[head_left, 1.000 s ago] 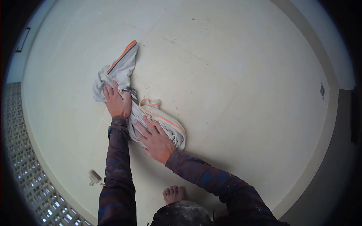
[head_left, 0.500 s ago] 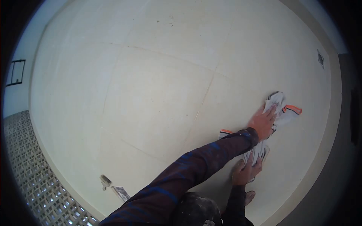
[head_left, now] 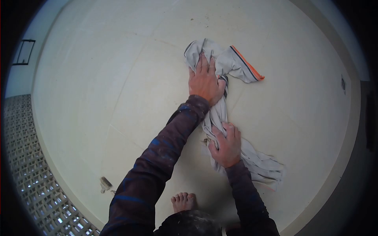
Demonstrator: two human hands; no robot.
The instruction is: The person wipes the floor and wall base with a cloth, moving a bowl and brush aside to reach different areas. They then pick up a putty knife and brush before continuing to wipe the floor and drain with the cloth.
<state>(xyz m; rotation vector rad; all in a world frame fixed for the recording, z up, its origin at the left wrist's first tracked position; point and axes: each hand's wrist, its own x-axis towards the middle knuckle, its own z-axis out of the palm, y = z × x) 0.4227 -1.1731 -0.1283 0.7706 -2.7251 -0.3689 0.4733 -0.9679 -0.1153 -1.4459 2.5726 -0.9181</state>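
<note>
A light grey cloth [head_left: 246,67] with orange and dark striped edging lies bunched and twisted across the pale floor [head_left: 130,90]. My left hand [head_left: 205,80] presses on its far part, arm stretched out, fingers extended and slightly apart over the folds. Nearer to me, my right hand [head_left: 228,146] has its fingers and thumb curled on the cloth's middle, gripping a bunched fold. The near end of the cloth trails to the right, beside my right sleeve [head_left: 250,192]. Parts of the cloth under both palms are hidden.
A flat brush [head_left: 105,183] lies at the lower left, with another object partly visible beside it. A bare foot [head_left: 184,201] rests below my hands. A drain cover [head_left: 343,84] sits near the right border. Latticework [head_left: 23,137] runs along the left.
Both hands and the cloth have swept from the right toward the middle of the view. More of the cloth is spread in sight, and the view has shifted. A foot now shows at the bottom.
</note>
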